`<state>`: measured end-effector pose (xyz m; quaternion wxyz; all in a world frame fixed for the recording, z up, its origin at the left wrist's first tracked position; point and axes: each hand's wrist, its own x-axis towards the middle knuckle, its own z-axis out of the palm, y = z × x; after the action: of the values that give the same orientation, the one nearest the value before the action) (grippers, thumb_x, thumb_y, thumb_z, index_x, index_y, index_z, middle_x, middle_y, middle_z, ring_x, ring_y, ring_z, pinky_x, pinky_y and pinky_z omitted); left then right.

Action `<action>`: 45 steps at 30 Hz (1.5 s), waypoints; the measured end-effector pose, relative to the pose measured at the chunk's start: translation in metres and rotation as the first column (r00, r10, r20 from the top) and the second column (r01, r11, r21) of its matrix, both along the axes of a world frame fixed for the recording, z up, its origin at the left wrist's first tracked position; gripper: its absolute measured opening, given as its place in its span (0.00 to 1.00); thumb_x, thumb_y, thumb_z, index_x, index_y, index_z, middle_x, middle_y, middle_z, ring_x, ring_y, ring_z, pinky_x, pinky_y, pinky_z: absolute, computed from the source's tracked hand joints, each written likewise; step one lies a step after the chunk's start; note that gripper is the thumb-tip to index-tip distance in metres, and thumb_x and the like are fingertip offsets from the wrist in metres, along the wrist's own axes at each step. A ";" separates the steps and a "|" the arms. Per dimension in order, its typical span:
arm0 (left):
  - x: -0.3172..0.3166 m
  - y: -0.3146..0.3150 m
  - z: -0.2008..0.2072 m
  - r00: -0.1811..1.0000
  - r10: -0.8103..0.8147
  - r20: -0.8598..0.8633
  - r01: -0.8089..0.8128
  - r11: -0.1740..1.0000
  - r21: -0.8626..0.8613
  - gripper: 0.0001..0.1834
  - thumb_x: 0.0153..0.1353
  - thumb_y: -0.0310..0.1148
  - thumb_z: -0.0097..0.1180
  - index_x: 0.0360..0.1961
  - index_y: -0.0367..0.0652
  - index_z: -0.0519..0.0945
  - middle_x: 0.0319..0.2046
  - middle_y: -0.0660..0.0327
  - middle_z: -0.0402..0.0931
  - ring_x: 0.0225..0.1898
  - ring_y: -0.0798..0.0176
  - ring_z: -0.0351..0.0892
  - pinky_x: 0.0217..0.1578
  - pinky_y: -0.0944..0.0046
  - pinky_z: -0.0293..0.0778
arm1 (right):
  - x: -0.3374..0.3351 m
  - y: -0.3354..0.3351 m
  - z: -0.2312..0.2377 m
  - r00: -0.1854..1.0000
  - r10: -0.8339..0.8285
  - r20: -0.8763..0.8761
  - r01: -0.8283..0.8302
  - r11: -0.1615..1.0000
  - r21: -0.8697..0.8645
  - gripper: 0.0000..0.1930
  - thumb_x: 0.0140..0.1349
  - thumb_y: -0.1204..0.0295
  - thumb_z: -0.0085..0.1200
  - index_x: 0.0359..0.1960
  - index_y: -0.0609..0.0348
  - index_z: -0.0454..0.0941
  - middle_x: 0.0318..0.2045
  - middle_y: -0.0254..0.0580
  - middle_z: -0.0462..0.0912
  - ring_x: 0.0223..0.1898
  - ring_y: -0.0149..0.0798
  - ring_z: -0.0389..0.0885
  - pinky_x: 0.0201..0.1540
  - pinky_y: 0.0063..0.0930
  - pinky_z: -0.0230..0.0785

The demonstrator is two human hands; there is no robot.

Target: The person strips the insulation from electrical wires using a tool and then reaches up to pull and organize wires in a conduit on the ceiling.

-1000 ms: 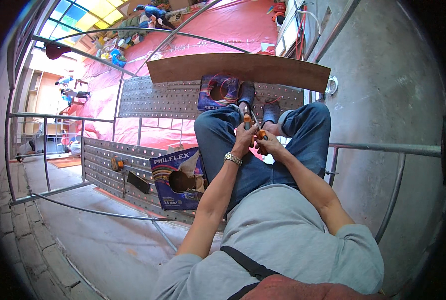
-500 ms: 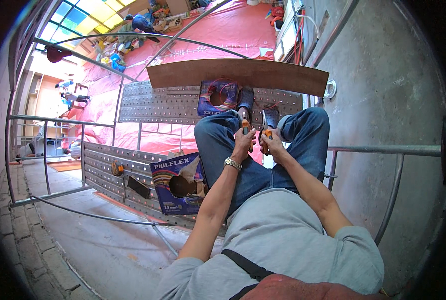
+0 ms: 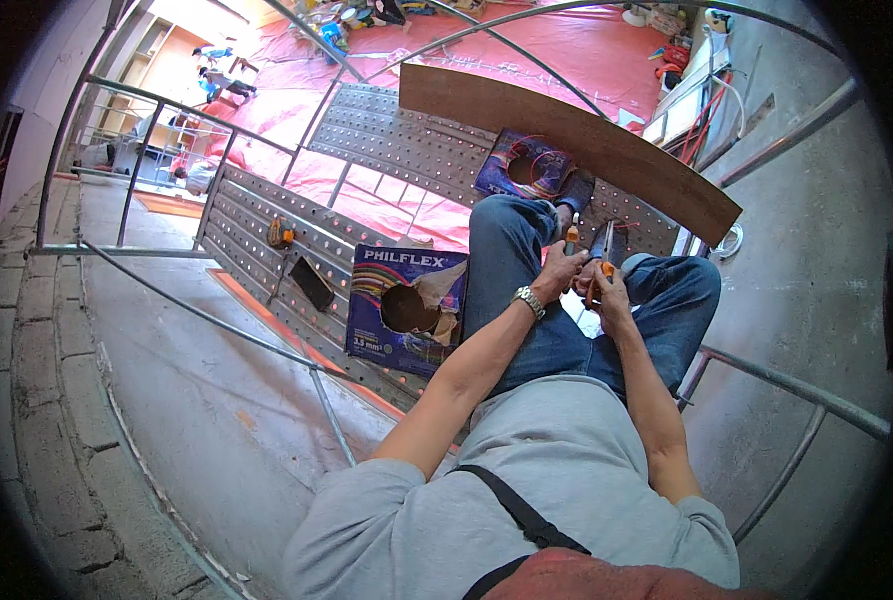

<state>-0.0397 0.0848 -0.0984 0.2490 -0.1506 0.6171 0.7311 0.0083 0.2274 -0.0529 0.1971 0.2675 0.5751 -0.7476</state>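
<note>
Both hands are close together between my bent knees. My left hand [image 3: 563, 268] is closed round an orange-handled hand tool [image 3: 571, 238] whose upper end points away from me; its exact kind is hard to make out. My right hand [image 3: 611, 292] grips pliers with orange handles [image 3: 607, 269] and long metal jaws [image 3: 607, 238] pointing forward. The two tools are side by side. Just beyond my feet, a torn blue wire box [image 3: 494, 180] has thin red wire about its opening. A larger torn blue wire box [image 3: 368, 310] stands left of my thigh.
I sit on scaffolding with perforated metal planks [image 3: 376, 125]. A curved-looking brown board [image 3: 566, 130] stands along the far plank. A dark flat object [image 3: 311, 284] and a small orange-and-black item [image 3: 280, 235] lie left. Scaffold rails [image 3: 796, 385] and a grey wall flank me. People are far left, below.
The view has turned, so the scene appears tilted and shifted to the right. Both hands keep hold of their tools; the left tool's end now stands more upright.
</note>
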 end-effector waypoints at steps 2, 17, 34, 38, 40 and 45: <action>0.000 0.007 0.016 0.998 -0.040 0.054 0.039 0.999 0.018 0.19 0.65 0.40 0.62 0.48 0.39 0.73 0.38 0.58 0.77 0.37 0.65 0.77 0.29 0.64 0.75 | 0.002 0.010 -0.008 1.000 0.006 -0.015 -0.005 1.000 0.022 0.12 0.74 0.57 0.49 0.39 0.52 0.72 0.23 0.31 0.77 0.22 0.28 0.77 0.25 0.26 0.73; 0.002 0.007 -0.005 0.997 0.039 0.062 -0.041 0.999 0.026 0.16 0.66 0.38 0.61 0.46 0.39 0.71 0.30 0.57 0.78 0.23 0.66 0.78 0.19 0.68 0.71 | 0.002 0.014 -0.023 0.998 -0.010 0.067 0.015 0.997 -0.079 0.10 0.73 0.61 0.50 0.49 0.50 0.69 0.28 0.34 0.78 0.24 0.31 0.79 0.23 0.26 0.73; 0.014 0.034 0.046 0.984 -0.166 0.068 0.164 0.986 0.043 0.14 0.68 0.39 0.59 0.46 0.41 0.74 0.34 0.60 0.83 0.26 0.66 0.84 0.18 0.70 0.73 | 0.000 0.022 -0.014 0.960 -0.258 -0.111 0.264 0.964 0.044 0.14 0.68 0.62 0.56 0.49 0.56 0.74 0.27 0.38 0.81 0.25 0.35 0.81 0.22 0.33 0.76; 0.014 0.043 0.044 0.994 -0.107 0.028 0.104 0.989 0.103 0.15 0.69 0.39 0.58 0.47 0.40 0.72 0.37 0.59 0.82 0.28 0.65 0.83 0.18 0.69 0.72 | 0.005 0.022 -0.002 0.912 -0.288 -0.293 0.280 0.957 -0.070 0.20 0.67 0.62 0.55 0.55 0.60 0.69 0.37 0.46 0.81 0.31 0.37 0.85 0.27 0.34 0.80; 0.021 0.053 0.054 0.991 -0.132 -0.016 0.132 0.991 -0.031 0.15 0.68 0.40 0.59 0.43 0.40 0.73 0.31 0.62 0.80 0.24 0.68 0.80 0.17 0.70 0.69 | 0.011 0.028 -0.009 0.853 -0.268 -0.447 0.318 0.947 0.039 0.21 0.66 0.63 0.56 0.55 0.61 0.69 0.37 0.45 0.80 0.35 0.35 0.82 0.35 0.30 0.79; 0.017 0.057 0.057 0.964 -0.234 -0.126 0.242 0.969 0.055 0.12 0.67 0.38 0.58 0.39 0.40 0.73 0.22 0.66 0.74 0.19 0.71 0.73 0.19 0.70 0.70 | 0.015 0.034 -0.001 0.840 -0.212 -0.500 0.317 0.939 0.135 0.18 0.63 0.65 0.58 0.49 0.63 0.73 0.41 0.46 0.80 0.46 0.40 0.79 0.51 0.37 0.73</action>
<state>-0.0226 0.1422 -0.0417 0.3032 -0.0227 0.6183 0.7247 0.0233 0.2613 -0.0536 -0.0862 0.1713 0.6394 -0.7446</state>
